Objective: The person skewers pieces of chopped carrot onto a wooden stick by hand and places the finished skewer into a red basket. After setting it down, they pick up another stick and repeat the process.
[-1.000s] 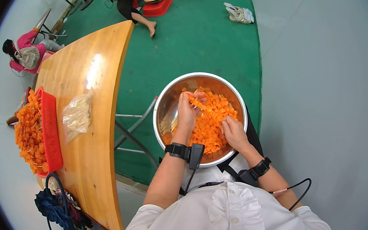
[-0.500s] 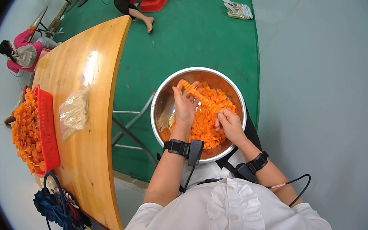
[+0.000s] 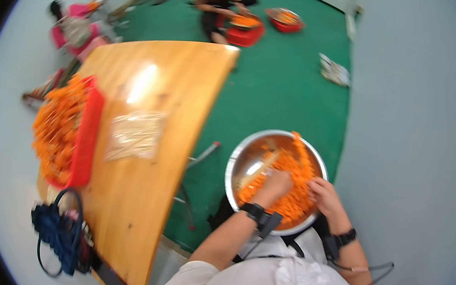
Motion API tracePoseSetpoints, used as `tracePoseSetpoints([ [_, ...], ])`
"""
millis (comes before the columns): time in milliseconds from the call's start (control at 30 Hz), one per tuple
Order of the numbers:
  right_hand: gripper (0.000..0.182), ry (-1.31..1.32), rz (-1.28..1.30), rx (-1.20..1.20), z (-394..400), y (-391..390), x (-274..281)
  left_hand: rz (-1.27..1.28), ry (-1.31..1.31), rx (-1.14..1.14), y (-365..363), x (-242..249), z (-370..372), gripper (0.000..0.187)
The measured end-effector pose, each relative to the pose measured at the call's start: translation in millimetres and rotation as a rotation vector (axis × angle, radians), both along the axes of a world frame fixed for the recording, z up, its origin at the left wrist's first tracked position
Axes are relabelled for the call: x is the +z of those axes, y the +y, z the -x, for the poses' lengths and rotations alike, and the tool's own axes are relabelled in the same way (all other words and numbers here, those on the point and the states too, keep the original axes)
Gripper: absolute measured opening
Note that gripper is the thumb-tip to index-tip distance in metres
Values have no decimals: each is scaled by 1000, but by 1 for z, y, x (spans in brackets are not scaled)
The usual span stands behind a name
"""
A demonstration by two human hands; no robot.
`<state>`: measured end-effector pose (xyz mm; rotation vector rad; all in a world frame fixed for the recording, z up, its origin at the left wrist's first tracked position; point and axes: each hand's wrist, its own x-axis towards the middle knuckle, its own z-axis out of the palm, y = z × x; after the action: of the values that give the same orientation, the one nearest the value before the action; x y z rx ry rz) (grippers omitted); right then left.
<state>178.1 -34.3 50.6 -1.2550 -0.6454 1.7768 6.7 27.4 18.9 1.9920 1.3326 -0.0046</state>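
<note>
A metal bowl [image 3: 231, 167] full of cut orange carrot pieces [image 3: 292, 208] rests at my lap. At its right side, my right hand [image 3: 325, 194] pinches the lower end of a carrot skewer [image 3: 300, 148], which stands nearly upright against the far right rim. My left hand [image 3: 278, 184] is down in the bowl over the carrot pieces, its fingers curled and partly hidden; blur keeps me from seeing what they hold. Pale thin sticks [image 3: 264, 167] lie in the bowl just beyond that hand.
On the wooden table [image 3: 177, 92] to my left are a bag of sticks [image 3: 136, 135] and a red basket [image 3: 89, 133] heaped with carrot skewers. A dark blue bag [image 3: 61, 234] is at the near edge. Beyond, a person [image 3: 218, 3] works at a bowl; shoes [image 3: 334, 69] lie on the floor.
The view has swung, shifting everything. My left hand has let go of the skewer's upper part and dropped into the bowl; the skewer now stays with my right hand, tilted more upright.
</note>
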Motion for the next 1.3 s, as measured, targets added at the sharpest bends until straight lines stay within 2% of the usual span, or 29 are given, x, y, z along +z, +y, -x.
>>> tracePoseSetpoints([
  [67, 19, -48, -11, 28, -6, 13, 9, -105, -85, 48, -3, -10, -1, 16],
  [133, 20, -94, -56, 42, -7, 30, 29, -43, -114, 55, -4, -13, -5, 21],
  [200, 19, -121, -126, 102, -3, 55, 51, 9, -118, -5, -7, 4, -3, 20],
  [267, 19, -202, -187, 157, 9, 80, 76, -29, -96, -41, -12, -12, -13, 19],
  [333, 19, -301, -239, 177, 33, 105, 103, 13, -1, -121, -11, -1, -17, 18],
  [400, 19, -349, -306, 213, 59, 127, 130, -4, -25, -157, -15, -2, -18, 18],
  [533, 20, -427, -502, 351, 125, 168, 180, -45, -46, -258, -16, 8, -11, 20],
  [633, 19, -549, -630, 474, 191, 183, 220, -21, -88, -203, -18, -5, -12, 21],
  [767, 19, -519, -709, 622, 279, 192, 250, -72, -175, -213, -17, -3, -3, 20],
  [933, 21, -442, -860, 746, 380, 177, 284, 31, -146, -209, -18, 16, 5, 23],
  [1033, 23, -506, -1000, 750, 433, 161, 302, 7, -181, -170, -11, -37, -32, 26],
  [1167, 23, -481, -1176, 763, 491, 146, 310, -25, -135, -187, -9, -43, -35, 24],
  [1300, 23, -527, -1277, 778, 526, 125, 311, -321, -426, -87, -10, -87, -53, 19],
])
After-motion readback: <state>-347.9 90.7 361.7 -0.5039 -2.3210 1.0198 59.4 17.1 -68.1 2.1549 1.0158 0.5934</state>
